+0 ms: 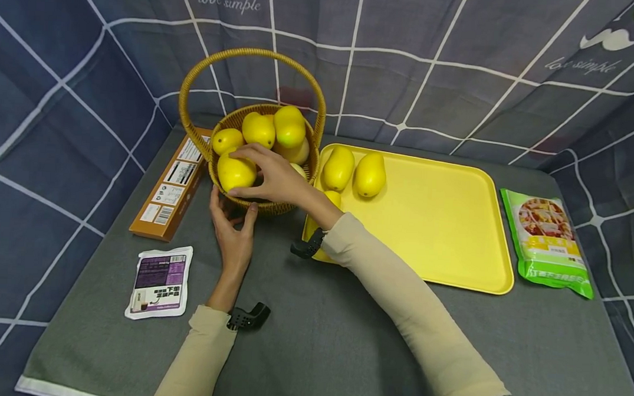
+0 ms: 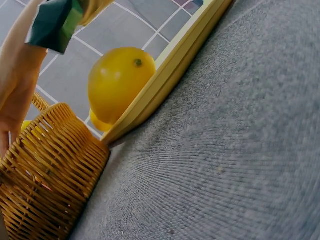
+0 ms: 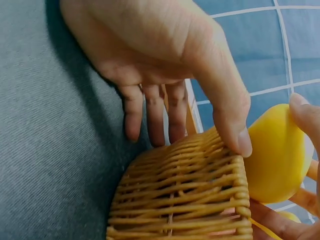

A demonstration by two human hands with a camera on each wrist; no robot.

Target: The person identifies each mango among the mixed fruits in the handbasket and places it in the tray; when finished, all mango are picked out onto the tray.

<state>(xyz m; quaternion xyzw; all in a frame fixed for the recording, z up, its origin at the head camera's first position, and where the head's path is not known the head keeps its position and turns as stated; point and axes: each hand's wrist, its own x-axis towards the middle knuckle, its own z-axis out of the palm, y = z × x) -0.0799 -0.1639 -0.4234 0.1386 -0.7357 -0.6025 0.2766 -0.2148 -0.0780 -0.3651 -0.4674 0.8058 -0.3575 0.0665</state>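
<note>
In the head view, my right hand [image 1: 278, 175] reaches over the front of a wicker basket [image 1: 274, 208]. It grips a yellow mango [image 1: 235, 171] just inside the rim, thumb on the near side and fingers on the far side. My left hand [image 1: 232, 235] holds the basket from the front left. The right wrist view shows its thumb [image 3: 232, 132] on the rim and its fingers along the outer wall. Several other mangoes [image 1: 258, 129] lie in the basket. Two mangoes [image 1: 370, 174] rest at the left of a yellow tray [image 1: 432, 226]; a third is partly hidden behind my right wrist.
An orange-brown box [image 1: 177, 174] lies left of the basket. A white and purple pouch [image 1: 160, 283] is nearer, at the left. Right of the tray lies a green food bag [image 1: 551, 241]. The basket's tall handle [image 1: 254, 52] arches above it, before a checked curtain.
</note>
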